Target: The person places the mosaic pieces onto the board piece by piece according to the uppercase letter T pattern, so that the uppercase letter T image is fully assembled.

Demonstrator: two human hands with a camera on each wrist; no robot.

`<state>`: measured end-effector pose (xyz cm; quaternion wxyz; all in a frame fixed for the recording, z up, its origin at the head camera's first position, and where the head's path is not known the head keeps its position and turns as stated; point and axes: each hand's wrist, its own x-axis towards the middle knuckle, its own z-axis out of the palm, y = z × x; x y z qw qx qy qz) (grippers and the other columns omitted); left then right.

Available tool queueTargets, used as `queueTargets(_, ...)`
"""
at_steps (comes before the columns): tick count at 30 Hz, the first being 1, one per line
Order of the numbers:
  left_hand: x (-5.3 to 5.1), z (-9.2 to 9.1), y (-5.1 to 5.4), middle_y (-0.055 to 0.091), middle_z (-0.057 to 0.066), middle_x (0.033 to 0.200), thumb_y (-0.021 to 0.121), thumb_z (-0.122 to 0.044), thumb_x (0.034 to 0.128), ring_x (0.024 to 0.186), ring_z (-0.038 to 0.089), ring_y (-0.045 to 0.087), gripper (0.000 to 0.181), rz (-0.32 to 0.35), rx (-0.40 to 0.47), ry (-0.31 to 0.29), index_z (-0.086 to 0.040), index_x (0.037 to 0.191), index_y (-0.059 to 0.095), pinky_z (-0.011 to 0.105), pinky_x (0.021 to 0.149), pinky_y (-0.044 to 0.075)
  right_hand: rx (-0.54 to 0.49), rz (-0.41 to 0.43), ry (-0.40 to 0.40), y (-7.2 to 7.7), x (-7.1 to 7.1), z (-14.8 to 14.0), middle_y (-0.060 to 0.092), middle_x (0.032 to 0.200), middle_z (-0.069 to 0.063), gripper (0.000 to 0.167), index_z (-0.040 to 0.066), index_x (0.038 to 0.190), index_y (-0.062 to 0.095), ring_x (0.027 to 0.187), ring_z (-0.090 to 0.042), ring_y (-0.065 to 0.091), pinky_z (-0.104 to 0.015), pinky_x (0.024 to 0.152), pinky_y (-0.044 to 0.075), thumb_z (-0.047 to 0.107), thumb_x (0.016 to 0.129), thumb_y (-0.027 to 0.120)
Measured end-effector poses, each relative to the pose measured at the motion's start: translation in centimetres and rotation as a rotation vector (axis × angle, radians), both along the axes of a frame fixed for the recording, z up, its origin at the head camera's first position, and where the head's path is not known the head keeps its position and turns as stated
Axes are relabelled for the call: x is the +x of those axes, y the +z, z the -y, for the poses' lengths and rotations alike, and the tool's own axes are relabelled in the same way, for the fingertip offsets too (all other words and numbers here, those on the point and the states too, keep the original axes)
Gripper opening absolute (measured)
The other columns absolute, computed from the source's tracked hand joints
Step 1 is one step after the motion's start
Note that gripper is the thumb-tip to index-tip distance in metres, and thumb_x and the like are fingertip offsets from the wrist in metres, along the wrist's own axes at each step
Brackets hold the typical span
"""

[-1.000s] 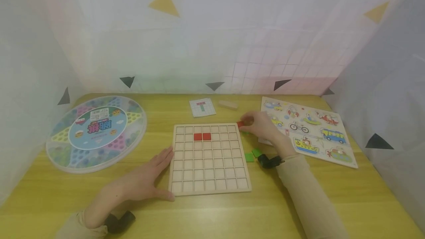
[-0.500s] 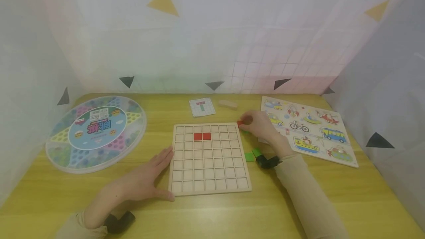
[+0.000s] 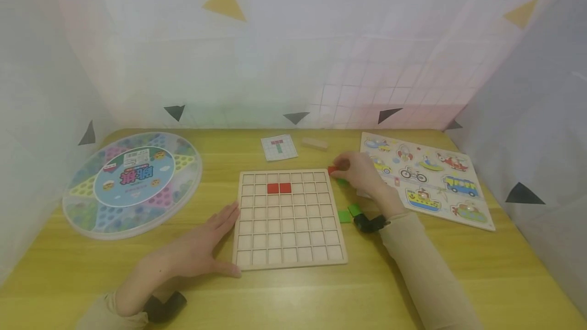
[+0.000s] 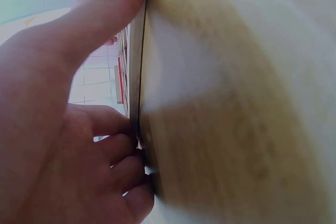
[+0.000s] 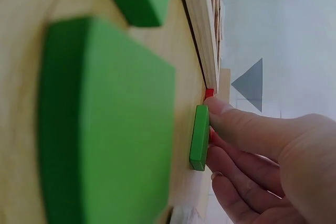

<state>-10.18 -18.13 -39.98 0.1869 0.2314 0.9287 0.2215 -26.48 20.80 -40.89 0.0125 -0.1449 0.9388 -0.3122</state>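
A square wooden grid board [image 3: 289,257] lies flat on the table, with two red tiles [image 3: 279,188] side by side in its second row from the far edge. My left hand [image 3: 192,251] rests along the board's left side, fingers extended and thumb at the near corner. Beyond the board's far right corner, my right hand [image 3: 359,173] pinches a red tile [image 3: 331,170] between thumb and fingers; the fingers hide part of it. A green tile [image 5: 199,137] stands close by those fingers in the right wrist view. Two more green tiles [image 3: 344,216] lie nearer, beside the board's right edge.
A card with a red and green T pattern [image 3: 279,147] and a small wooden block [image 3: 315,144] lie behind the board. To the left is a round Chinese checkers set [image 3: 133,180]; a vehicle picture puzzle [image 3: 426,187] lies right, partly behind my right hand.
My right hand stays at the far right corner with the red tile, its wrist shifting very slightly. The left hand and board hold still.
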Motion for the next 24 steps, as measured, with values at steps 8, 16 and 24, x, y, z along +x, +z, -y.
queueTargets(8,-0.01,0.00,0.01,0.003,0.006,0.169,0.067,-0.078,0.0727,0.153,0.039,0.013,0.123,0.004,-0.003,0.004,-0.012,0.162,0.012,0.058,0.119,0.025,0.027,-0.024,0.020,-0.05,-0.12,-0.10,0.074,0.108,-0.014,0.031,0.000,0.112,0.071,0.103,-0.030,0.068,-0.045,0.094,0.053,0.018,0.088,0.078)
queueTargets(16,0.05,-0.04,0.23,0.003,0.006,0.169,0.066,-0.078,0.0728,0.153,0.038,0.013,0.123,0.007,-0.004,0.003,-0.012,0.162,0.013,0.057,0.119,0.025,0.023,-0.012,0.027,-0.01,-0.14,-0.21,0.074,0.108,-0.013,0.032,0.000,0.114,0.071,0.102,-0.030,0.069,-0.045,0.094,0.054,0.019,0.089,0.077)
queueTargets(24,0.02,0.02,0.14,0.003,0.006,0.169,0.066,-0.078,0.0731,0.153,0.039,0.014,0.122,-0.002,-0.005,-0.002,-0.012,0.161,0.013,0.057,0.120,0.025,0.046,-0.008,0.025,0.02,-0.15,-0.33,0.074,0.110,-0.015,0.034,0.000,0.116,0.070,0.104,-0.030,0.068,-0.046,0.095,0.053,0.021,0.089,0.076)
